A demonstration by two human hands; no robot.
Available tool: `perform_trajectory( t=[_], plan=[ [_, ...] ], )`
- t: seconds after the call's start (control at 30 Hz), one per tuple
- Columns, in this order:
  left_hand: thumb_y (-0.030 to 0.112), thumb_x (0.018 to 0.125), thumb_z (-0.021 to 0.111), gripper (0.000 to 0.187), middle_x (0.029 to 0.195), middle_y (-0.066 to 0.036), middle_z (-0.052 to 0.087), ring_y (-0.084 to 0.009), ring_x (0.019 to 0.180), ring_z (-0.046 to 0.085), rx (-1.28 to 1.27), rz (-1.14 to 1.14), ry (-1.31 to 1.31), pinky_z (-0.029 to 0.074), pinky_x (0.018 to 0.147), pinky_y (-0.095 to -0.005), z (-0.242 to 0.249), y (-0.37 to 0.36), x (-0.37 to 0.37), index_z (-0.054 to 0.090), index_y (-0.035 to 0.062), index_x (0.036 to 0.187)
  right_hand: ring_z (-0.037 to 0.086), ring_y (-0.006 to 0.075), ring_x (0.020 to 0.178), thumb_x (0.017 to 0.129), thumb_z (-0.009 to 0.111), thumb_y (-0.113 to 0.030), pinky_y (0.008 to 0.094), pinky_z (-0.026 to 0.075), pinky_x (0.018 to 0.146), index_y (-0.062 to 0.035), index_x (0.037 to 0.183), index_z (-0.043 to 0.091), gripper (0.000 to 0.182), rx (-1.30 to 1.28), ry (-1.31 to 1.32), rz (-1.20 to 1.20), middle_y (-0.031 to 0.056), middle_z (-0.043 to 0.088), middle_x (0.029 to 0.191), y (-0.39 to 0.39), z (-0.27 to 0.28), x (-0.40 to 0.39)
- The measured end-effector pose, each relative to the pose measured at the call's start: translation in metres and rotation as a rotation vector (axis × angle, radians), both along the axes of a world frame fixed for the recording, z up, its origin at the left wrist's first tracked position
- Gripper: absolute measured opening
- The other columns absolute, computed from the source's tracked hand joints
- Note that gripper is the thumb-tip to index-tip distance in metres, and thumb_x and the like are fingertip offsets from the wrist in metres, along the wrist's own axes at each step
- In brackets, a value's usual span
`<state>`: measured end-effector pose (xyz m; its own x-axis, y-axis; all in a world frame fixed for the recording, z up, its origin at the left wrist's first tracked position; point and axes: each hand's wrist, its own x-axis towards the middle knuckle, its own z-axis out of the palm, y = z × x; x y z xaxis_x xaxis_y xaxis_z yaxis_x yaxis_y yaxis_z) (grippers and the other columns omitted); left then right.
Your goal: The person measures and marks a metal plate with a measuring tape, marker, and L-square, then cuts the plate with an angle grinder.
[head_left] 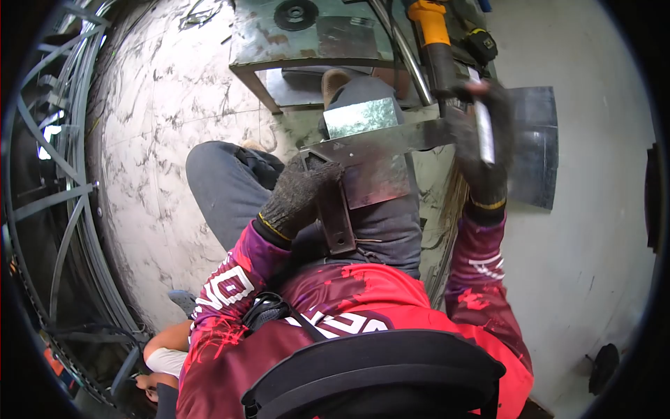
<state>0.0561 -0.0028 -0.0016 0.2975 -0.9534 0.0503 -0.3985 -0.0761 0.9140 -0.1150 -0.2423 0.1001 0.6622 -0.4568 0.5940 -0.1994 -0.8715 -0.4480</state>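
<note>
My left hand (300, 194), in a dark grey knit glove, is closed around the corner of a metal try square (338, 227). The square's long blade runs to the right across a shiny sheet metal plate (380, 183) on my thigh. The plate's bright upper part shows beyond the blade. My right hand (485, 140), gloved too and smeared by motion, is near the blade's right end with its fingers around a slim white pen-like stick (483, 124).
A metal bench (342, 42) ahead carries a black disc (296, 14). Right of it are a steel tube (401, 52), an orange power tool (430, 24) and a tape measure (481, 46). A dark metal sheet (534, 150) lies at right. Metal framing (73, 160) lines the left; another person's hand (150, 384) shows lower left.
</note>
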Motion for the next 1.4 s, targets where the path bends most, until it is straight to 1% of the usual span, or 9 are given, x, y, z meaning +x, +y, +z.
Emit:
perform_trajectory(
  t=[0.07, 0.13, 0.27, 0.6, 0.73, 0.9, 1.03, 1.23, 1.4],
  plan=[
    [0.011, 0.091, 0.068, 0.024, 0.095, -0.006, 0.066, -0.0191, 0.086, 0.066, 0.037, -0.014, 0.12, 0.054, 0.076, -0.0323, 0.004, -0.002, -0.006, 0.062, 0.0045, 0.113, 0.067, 0.0252, 0.098, 0.089, 0.07, -0.006, 0.037, 0.054, 0.085, -0.0029, 0.119, 0.058, 0.032, 0.181, 0.144, 0.277, 0.0133, 0.063, 0.109, -0.012, 0.007, 0.029],
    [0.017, 0.095, 0.069, 0.022, 0.095, -0.002, 0.065, -0.0108, 0.083, 0.063, 0.162, 0.27, 1.181, 0.053, 0.071, -0.0267, 0.005, -0.004, -0.015, 0.062, 0.004, 0.111, 0.068, 0.0286, 0.092, 0.086, 0.071, -0.011, 0.04, 0.054, 0.08, -0.0057, 0.113, 0.058, 0.031, 0.267, 0.343, 0.318, 0.0125, 0.064, 0.102, -0.022, -0.003, 0.047],
    [0.015, 0.095, 0.068, 0.018, 0.093, -0.004, 0.064, -0.0121, 0.083, 0.064, 0.187, 0.332, 1.193, 0.054, 0.071, -0.0278, 0.02, -0.002, -0.012, 0.061, 0.0045, 0.108, 0.068, 0.0325, 0.088, 0.086, 0.068, -0.009, 0.0418, 0.054, 0.081, -0.0056, 0.11, 0.059, 0.026, 0.369, 0.422, 0.35, 0.0132, 0.064, 0.1, -0.024, -0.02, 0.06],
    [0.02, 0.098, 0.065, 0.02, 0.097, -0.006, 0.063, -0.0122, 0.086, 0.063, 0.118, 0.176, 0.715, 0.053, 0.074, -0.029, 0.014, -0.016, 0.01, 0.059, 0.0028, 0.106, 0.065, 0.0312, 0.088, 0.085, 0.066, -0.008, 0.0389, 0.053, 0.078, -0.0014, 0.104, 0.06, 0.021, 0.541, 0.347, 0.336, 0.0146, 0.062, 0.094, -0.023, -0.007, 0.067],
    [0.022, 0.098, 0.064, 0.02, 0.097, -0.005, 0.065, -0.0137, 0.087, 0.062, -0.219, -0.006, -0.545, 0.054, 0.077, -0.0314, -0.002, -0.015, 0.006, 0.062, 0.0029, 0.105, 0.066, 0.034, 0.084, 0.086, 0.066, -0.008, 0.0417, 0.053, 0.075, -0.0019, 0.102, 0.058, 0.019, 0.477, 0.323, 0.301, 0.0165, 0.062, 0.092, -0.022, -0.012, 0.069],
    [0.02, 0.097, 0.066, 0.021, 0.093, -0.003, 0.064, -0.0118, 0.082, 0.062, 0.105, 0.256, 1.073, 0.054, 0.07, -0.03, 0.017, -0.018, -0.009, 0.061, 0.0043, 0.109, 0.066, 0.0351, 0.085, 0.087, 0.064, -0.007, 0.0419, 0.054, 0.077, -0.0028, 0.104, 0.058, 0.018, 0.31, 0.289, 0.386, 0.0164, 0.063, 0.095, -0.028, -0.007, 0.07],
    [0.022, 0.097, 0.067, 0.024, 0.091, -0.002, 0.063, -0.0092, 0.081, 0.061, 0.133, 0.239, 1.148, 0.053, 0.068, -0.0287, 0.025, -0.021, -0.009, 0.06, 0.0049, 0.112, 0.066, 0.0351, 0.09, 0.087, 0.064, -0.007, 0.0427, 0.054, 0.081, -0.0021, 0.105, 0.059, 0.019, 0.364, 0.339, 0.328, 0.0167, 0.063, 0.098, -0.031, -0.021, 0.065],
    [0.015, 0.081, 0.072, 0.021, 0.088, -0.012, 0.064, -0.0289, 0.083, 0.065, 0.069, 0.101, 0.278, 0.053, 0.073, -0.0396, 0.018, -0.02, 0.006, 0.064, 0.0048, 0.097, 0.066, 0.0361, 0.097, 0.087, 0.068, -0.013, 0.044, 0.054, 0.086, 0.0006, 0.11, 0.06, 0.027, 0.675, 0.387, 0.268, 0.0173, 0.064, 0.105, -0.033, -0.009, 0.059],
    [0.017, 0.071, 0.072, 0.028, 0.091, -0.016, 0.065, -0.0393, 0.093, 0.061, -0.084, -0.041, -0.414, 0.05, 0.085, -0.0471, -0.005, -0.019, 0.015, 0.066, 0.0054, 0.096, 0.069, 0.0301, 0.094, 0.087, 0.071, -0.008, 0.0404, 0.057, 0.081, -0.0009, 0.121, 0.058, 0.037, 0.076, 0.215, 0.203, 0.018, 0.065, 0.106, -0.022, 0.0, 0.039]
  ],
)
